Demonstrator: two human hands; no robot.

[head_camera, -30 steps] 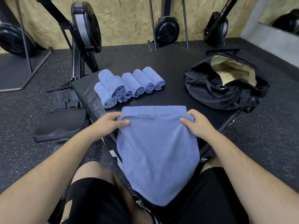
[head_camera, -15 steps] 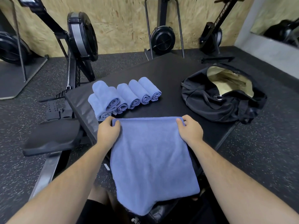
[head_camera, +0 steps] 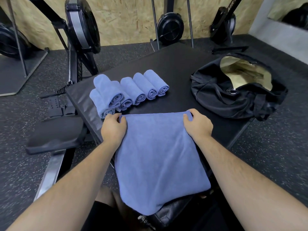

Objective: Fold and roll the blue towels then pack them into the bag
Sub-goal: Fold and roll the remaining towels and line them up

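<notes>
Pinching the far corners of the flat blue towel (head_camera: 160, 155) at 6 o'clock, the left hand (head_camera: 113, 126) and right hand (head_camera: 198, 125) curl over its edge, likely to start a tight roll, while finished rolls (head_camera: 130, 94) wait at 11 o'clock and the open bag (head_camera: 233, 95) at 2.

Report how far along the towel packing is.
Done: rolled towels sit on the black pad. In hand: left hand and right hand grip the far corners of a flat towel. Left: roll it, then pack all; the open bag shows no towels.
</notes>
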